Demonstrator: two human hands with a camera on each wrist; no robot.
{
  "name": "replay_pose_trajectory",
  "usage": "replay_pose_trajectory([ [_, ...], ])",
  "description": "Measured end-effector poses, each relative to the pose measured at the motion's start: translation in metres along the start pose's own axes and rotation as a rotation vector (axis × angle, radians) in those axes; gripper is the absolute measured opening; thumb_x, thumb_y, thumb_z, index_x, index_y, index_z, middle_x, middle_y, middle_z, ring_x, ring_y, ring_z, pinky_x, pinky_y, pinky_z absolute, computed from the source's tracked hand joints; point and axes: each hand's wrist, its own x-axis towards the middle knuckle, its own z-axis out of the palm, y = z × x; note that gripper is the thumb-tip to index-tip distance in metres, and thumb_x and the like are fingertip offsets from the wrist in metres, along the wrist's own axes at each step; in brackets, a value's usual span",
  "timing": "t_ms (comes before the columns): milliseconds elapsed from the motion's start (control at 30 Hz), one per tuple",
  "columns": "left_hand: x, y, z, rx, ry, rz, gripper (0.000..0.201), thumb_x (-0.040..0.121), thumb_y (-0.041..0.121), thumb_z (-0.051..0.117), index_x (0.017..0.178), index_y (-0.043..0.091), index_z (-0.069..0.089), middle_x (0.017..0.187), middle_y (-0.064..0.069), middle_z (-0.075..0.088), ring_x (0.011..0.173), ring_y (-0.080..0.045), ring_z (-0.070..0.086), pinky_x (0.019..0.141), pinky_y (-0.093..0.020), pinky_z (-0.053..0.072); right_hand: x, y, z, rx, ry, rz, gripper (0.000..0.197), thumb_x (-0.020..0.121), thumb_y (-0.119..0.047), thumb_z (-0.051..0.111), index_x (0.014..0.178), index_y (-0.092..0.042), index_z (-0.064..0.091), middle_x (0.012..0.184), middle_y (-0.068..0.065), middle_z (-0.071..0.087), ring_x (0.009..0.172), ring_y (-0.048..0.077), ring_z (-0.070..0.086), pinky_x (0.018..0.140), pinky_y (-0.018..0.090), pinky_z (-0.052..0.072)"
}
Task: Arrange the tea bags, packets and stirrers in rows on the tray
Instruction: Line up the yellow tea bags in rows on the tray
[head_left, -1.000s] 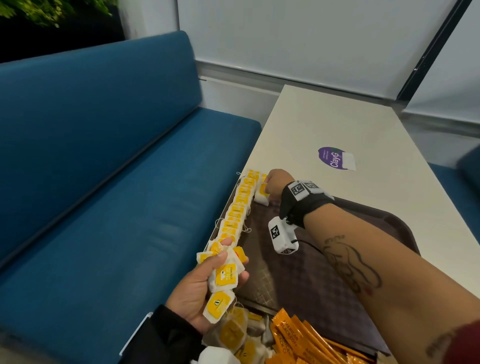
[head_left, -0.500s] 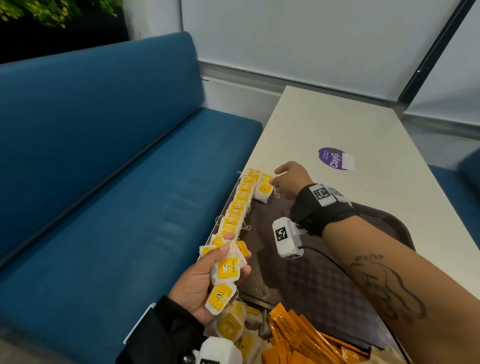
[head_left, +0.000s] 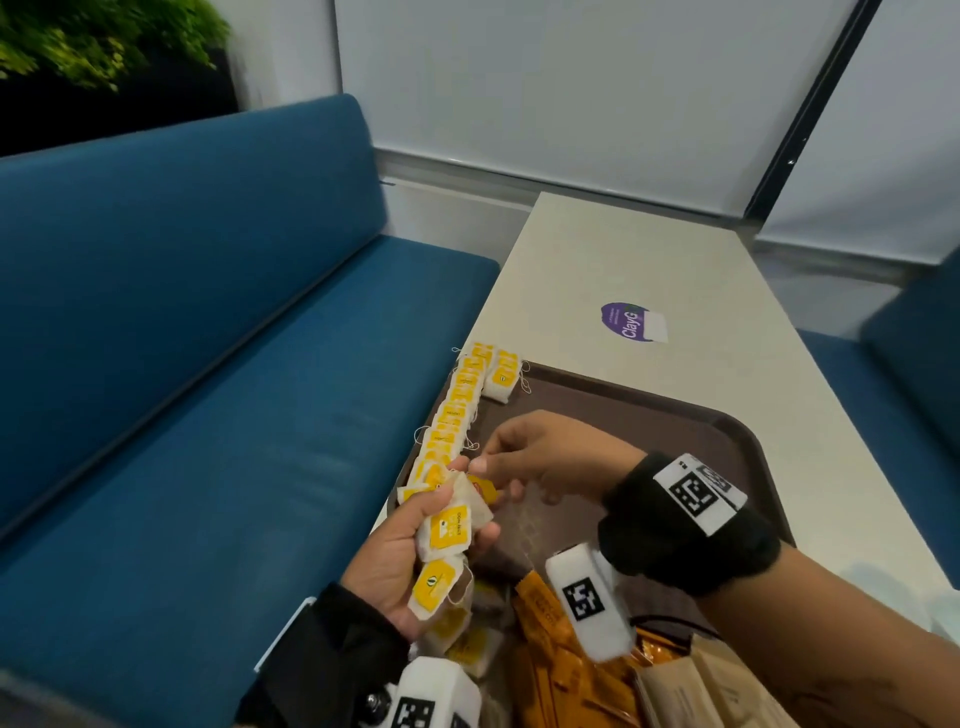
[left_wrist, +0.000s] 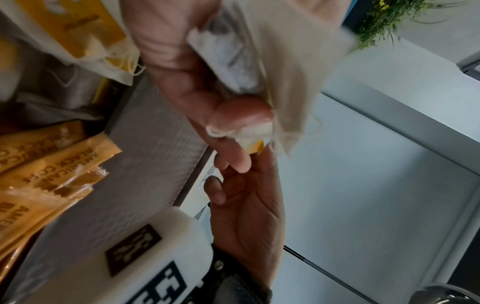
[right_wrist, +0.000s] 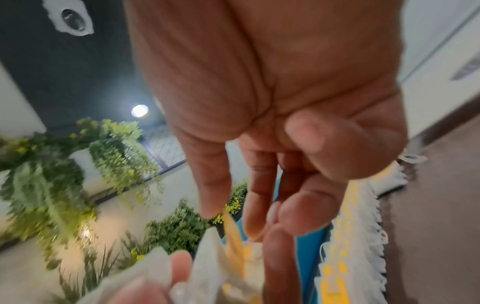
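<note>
My right fingers (head_left: 485, 464) pinched the yellow tag (head_left: 480, 487) of one tea bag at the top of the bunch (head_left: 451, 527) that my left hand (head_left: 400, 566) held. The left fingers (head_left: 485, 535) and thumb were curled round that bunch of bags, yellow labels facing up, above the near left corner of the tray (head_left: 675, 415). My right hand (head_left: 540, 457) reached across the tray from the right, its other fingers loosely bent; the left wrist view showed its fingertip (left_wrist: 240, 162) against the tag (left_wrist: 255, 145) just under my left thumb (left_wrist: 241, 115).

Along the tray's left edge a row (head_left: 457, 410) of tea bags lay overlapping one another, running from beside my hands to the far corner. One more bag (head_left: 503, 376) lay just right of the row's far end, starting a second line. Loose tea bags (head_left: 467, 639) sat heaped under my left hand at the tray's near end, with orange packets (head_left: 550, 660) piled just right of them and pale brown packets (head_left: 696, 686) farther right. The middle of the tray showed its brown textured surface.

The tray rested on a pale desk (head_left: 597, 260), which carried a purple sticker (head_left: 626, 322) beyond the tray. A blue bench (head_left: 182, 364) ran along the desk's left side, and green plants (head_left: 78, 41) hung at the upper left.
</note>
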Motion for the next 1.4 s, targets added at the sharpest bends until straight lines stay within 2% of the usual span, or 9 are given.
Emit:
replay_pose_trajectory([
  [333, -0.008, 0.0, -0.007, 0.024, -0.085, 0.027, 0.039, 0.073, 0.017, 0.052, 0.11, 0.017, 0.063, 0.079, -0.016, 0.069, 0.053, -0.027, 0.066, 0.032, -0.023, 0.047, -0.014, 0.006, 0.017, 0.147, 0.007, -0.053, 0.005, 0.081, -0.015, 0.072, 0.079, -0.017, 0.069, 0.069, -0.008, 0.063, 0.057, 0.0, 0.049, 0.05, 0.015, 0.036],
  [533, 0.0, -0.004, -0.015, 0.062, -0.097, 0.049, 0.045, 0.072, 0.02, 0.054, 0.116, 0.021, 0.061, 0.067, -0.01, 0.066, 0.057, -0.023, 0.067, 0.054, -0.031, 0.057, -0.011, 0.008, 0.03, 0.066, 0.044, -0.066, 0.012, 0.077, -0.019, 0.076, 0.088, -0.019, 0.07, 0.097, 0.01, 0.07, 0.087, 0.014, 0.061, 0.09, 0.032, 0.049],
  [700, 0.002, -0.007, -0.014, 0.08, -0.104, 0.056, 0.039, 0.075, 0.019, 0.051, 0.113, 0.02, 0.059, 0.058, -0.009, 0.063, 0.048, -0.017, 0.063, 0.05, -0.031, 0.056, -0.012, 0.01, 0.029, 0.171, -0.047, -0.062, 0.009, 0.08, -0.015, 0.072, 0.084, -0.022, 0.067, 0.081, -0.008, 0.067, 0.072, 0.001, 0.063, 0.072, 0.015, 0.05],
  [800, 0.002, -0.008, -0.013, 0.061, -0.076, 0.067, 0.027, 0.092, 0.015, 0.042, 0.112, 0.019, 0.059, 0.059, -0.009, 0.062, 0.041, -0.015, 0.058, 0.032, -0.023, 0.046, -0.01, 0.014, 0.028, 0.2, -0.046, -0.07, 0.014, 0.078, -0.015, 0.075, 0.085, -0.023, 0.066, 0.082, -0.007, 0.067, 0.074, 0.003, 0.062, 0.077, 0.02, 0.051],
  [900, 0.005, -0.007, -0.012, 0.076, -0.046, 0.083, 0.026, 0.095, 0.015, 0.04, 0.11, 0.019, 0.06, 0.062, -0.01, 0.064, 0.038, -0.016, 0.058, 0.03, -0.022, 0.043, -0.009, 0.016, 0.029, 0.188, -0.035, -0.105, 0.02, 0.076, -0.016, 0.077, 0.088, -0.027, 0.065, 0.089, -0.003, 0.065, 0.081, 0.009, 0.06, 0.083, 0.027, 0.051],
  [967, 0.008, -0.007, -0.011, 0.071, -0.033, 0.08, 0.024, 0.094, 0.015, 0.042, 0.109, 0.018, 0.06, 0.061, -0.01, 0.064, 0.038, -0.015, 0.058, 0.03, -0.022, 0.044, -0.008, 0.018, 0.03, 0.228, -0.013, -0.119, 0.018, 0.076, -0.012, 0.076, 0.085, -0.022, 0.065, 0.084, -0.004, 0.066, 0.075, 0.004, 0.061, 0.077, 0.019, 0.052],
  [1133, 0.016, -0.004, -0.017, 0.083, 0.021, 0.093, 0.048, 0.071, 0.019, 0.06, 0.119, 0.019, 0.061, 0.095, -0.015, 0.067, 0.058, -0.017, 0.064, 0.04, -0.025, 0.051, -0.007, 0.019, 0.027, 0.248, 0.033, -0.11, 0.013, 0.076, -0.009, 0.075, 0.079, -0.013, 0.063, 0.083, 0.002, 0.068, 0.077, 0.012, 0.063, 0.079, 0.024, 0.052],
  [1267, 0.018, -0.002, -0.019, 0.101, 0.07, 0.112, 0.048, 0.069, 0.022, 0.061, 0.117, 0.017, 0.062, 0.074, -0.01, 0.063, 0.046, -0.014, 0.057, 0.035, -0.022, 0.047, -0.004, 0.02, 0.016, 0.317, 0.112, -0.093, 0.017, 0.083, -0.006, 0.069, 0.076, -0.015, 0.056, 0.072, -0.001, 0.062, 0.056, 0.004, 0.055, 0.046, 0.014, 0.041],
  [1400, 0.017, 0.001, -0.018, 0.06, 0.052, 0.077, 0.043, 0.071, 0.018, 0.059, 0.113, 0.016, 0.061, 0.104, -0.017, 0.067, 0.069, -0.026, 0.07, 0.035, -0.025, 0.049, 0.01, 0.018, -0.008, 0.295, 0.321, -0.089, 0.022, 0.087, -0.005, 0.063, 0.074, -0.017, 0.049, 0.071, 0.005, 0.054, 0.054, 0.009, 0.046, 0.039, 0.016, 0.034],
])
